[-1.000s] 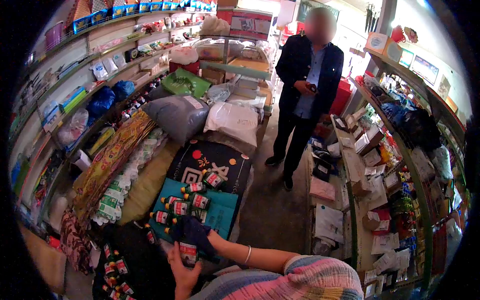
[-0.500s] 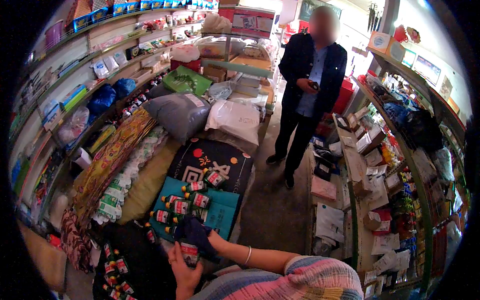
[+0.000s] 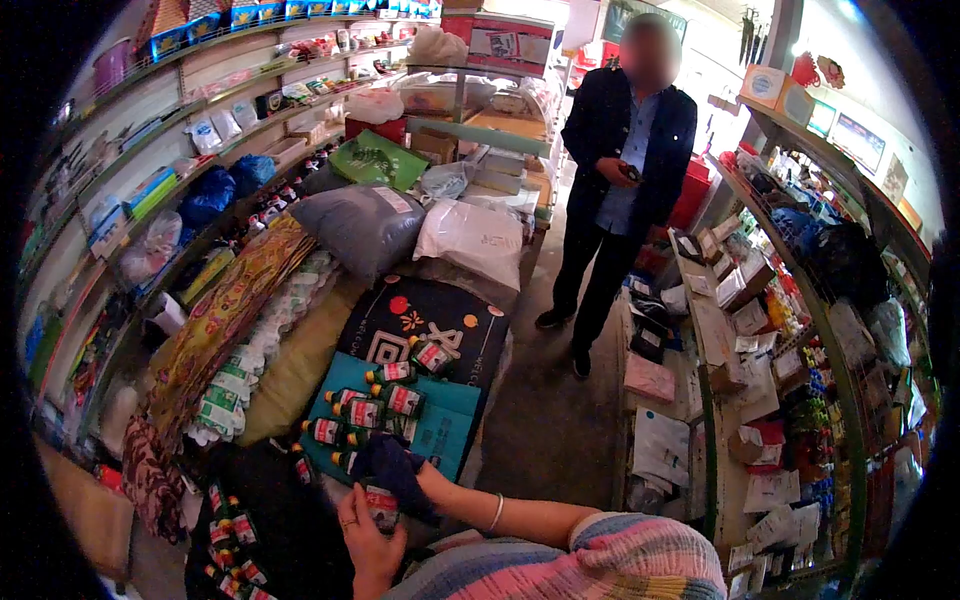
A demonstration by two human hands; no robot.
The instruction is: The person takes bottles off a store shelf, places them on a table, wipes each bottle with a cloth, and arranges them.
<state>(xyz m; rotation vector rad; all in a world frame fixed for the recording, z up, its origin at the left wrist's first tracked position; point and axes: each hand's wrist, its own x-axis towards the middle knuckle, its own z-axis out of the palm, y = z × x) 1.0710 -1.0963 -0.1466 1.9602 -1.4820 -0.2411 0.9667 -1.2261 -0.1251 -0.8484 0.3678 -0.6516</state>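
Note:
My left hand (image 3: pixel 370 545) is closed around a dark bottle (image 3: pixel 382 507) with a red and white label, low in the middle of the view. A dark blue cloth (image 3: pixel 392 470) is bunched in my right hand (image 3: pixel 432 488), against the top of that bottle. Several like bottles (image 3: pixel 403 400) with orange caps lie or stand on a teal board (image 3: pixel 445 425) just beyond my hands. More small bottles (image 3: pixel 243 530) rest on black material (image 3: pixel 300 540) to the left of my left hand.
The teal board lies on a black welcome mat (image 3: pixel 465 330). Behind it are a grey sack (image 3: pixel 360 230) and a white sack (image 3: pixel 470 240). Stocked shelves (image 3: pixel 200 120) line the left, others (image 3: pixel 750 400) the right. A person (image 3: pixel 625 180) stands in the aisle holding a small dark object.
The whole view has shifted very slightly. Both hands keep their hold on the bottle and the cloth, with little visible movement.

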